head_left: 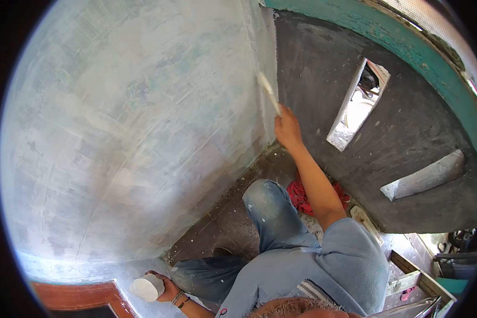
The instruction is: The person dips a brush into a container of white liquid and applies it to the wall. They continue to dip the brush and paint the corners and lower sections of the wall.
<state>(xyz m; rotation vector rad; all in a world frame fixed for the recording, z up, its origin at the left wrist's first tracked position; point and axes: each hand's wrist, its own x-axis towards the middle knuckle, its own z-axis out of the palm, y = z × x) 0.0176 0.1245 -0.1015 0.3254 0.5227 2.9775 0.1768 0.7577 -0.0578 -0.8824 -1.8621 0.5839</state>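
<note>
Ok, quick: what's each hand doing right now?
Left hand: closed around a white cup.
Right hand: closed on a brush, held to the wall.

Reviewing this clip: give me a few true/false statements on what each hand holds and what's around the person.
1. The right hand holds a white brush against the wall corner. True.
2. The left hand is empty. False: it grips a white cup.
3. A red cloth lies on the floor near the person's knee. True.
4. The wall on the right is bright white. False: the dark grey wall has openings cut in it.
5. The person wears shorts. False: paint-spattered jeans.
</note>
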